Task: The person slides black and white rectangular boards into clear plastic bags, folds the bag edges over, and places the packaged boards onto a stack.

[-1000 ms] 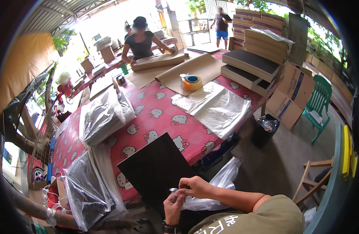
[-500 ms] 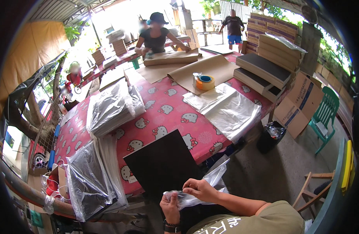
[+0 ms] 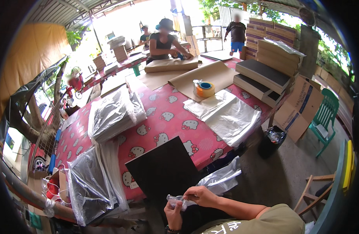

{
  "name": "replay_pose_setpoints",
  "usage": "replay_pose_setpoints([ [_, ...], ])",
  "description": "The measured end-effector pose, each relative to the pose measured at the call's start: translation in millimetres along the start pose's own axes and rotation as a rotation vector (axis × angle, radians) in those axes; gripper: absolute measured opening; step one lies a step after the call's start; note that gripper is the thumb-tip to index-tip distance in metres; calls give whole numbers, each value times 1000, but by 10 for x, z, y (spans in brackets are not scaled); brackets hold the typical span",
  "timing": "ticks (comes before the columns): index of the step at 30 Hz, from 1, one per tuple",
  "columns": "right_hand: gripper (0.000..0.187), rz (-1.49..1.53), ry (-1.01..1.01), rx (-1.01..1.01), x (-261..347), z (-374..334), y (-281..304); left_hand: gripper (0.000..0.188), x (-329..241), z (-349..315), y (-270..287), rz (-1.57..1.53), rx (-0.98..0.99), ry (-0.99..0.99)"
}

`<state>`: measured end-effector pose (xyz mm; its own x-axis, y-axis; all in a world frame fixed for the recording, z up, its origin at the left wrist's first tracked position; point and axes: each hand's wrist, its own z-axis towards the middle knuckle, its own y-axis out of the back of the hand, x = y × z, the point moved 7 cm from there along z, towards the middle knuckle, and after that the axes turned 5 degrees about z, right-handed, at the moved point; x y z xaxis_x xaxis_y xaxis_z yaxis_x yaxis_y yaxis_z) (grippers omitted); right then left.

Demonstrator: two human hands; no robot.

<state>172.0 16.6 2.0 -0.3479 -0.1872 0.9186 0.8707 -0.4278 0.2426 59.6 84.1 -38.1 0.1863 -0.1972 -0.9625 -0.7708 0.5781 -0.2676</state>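
A clear plastic bag (image 3: 222, 177) is gathered between my two hands at the near table edge, its loose body trailing to the right. My left hand (image 3: 173, 212) is closed on the bunched end, thumb up. With fingers pinched, my right hand (image 3: 202, 195) grips the same plastic just to the right. A black board (image 3: 162, 167) lies flat at the table's near edge, just beyond my hands. Left of it, bagged black boards (image 3: 91, 183) overhang the edge, and another stack of bagged boards (image 3: 113, 115) sits farther back.
Flat clear bags (image 3: 230, 115) and a tape roll (image 3: 204, 89) rest on the pink patterned table (image 3: 156, 113). Black-topped board stacks (image 3: 261, 76) stand at the right. Across the table a person (image 3: 163, 43) handles brown paper (image 3: 171, 64). A green chair (image 3: 325, 117) stands right.
My hands have shifted slightly up and right, still on the plastic, whose loose part swings out to the right. The person across has straightened and brought both hands together at the paper's right end.
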Motion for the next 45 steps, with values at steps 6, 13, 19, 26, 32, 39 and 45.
replay_pose_setpoints([
  [6,10,27,-68,-102,-58,-49,68,12,-165,-23,-90,115,33,7],
  [13,10,-8,-61,-112,-106,-68,-24,21,254,-15,144,-239,39,66],
  [19,18,865,-358,66,-449,-90,-184,38,204,-91,55,-639,110,203],
  [26,19,1452,-154,-177,-216,79,565,35,74,-90,497,900,252,356],
  [32,11,439,-205,156,-34,1,-6,63,-521,-87,67,257,190,-313],
  [39,17,137,-173,247,292,94,-27,39,-123,-218,-120,471,593,153],
  [45,23,841,-277,716,455,-176,-202,21,-190,-265,195,-378,692,284],
])
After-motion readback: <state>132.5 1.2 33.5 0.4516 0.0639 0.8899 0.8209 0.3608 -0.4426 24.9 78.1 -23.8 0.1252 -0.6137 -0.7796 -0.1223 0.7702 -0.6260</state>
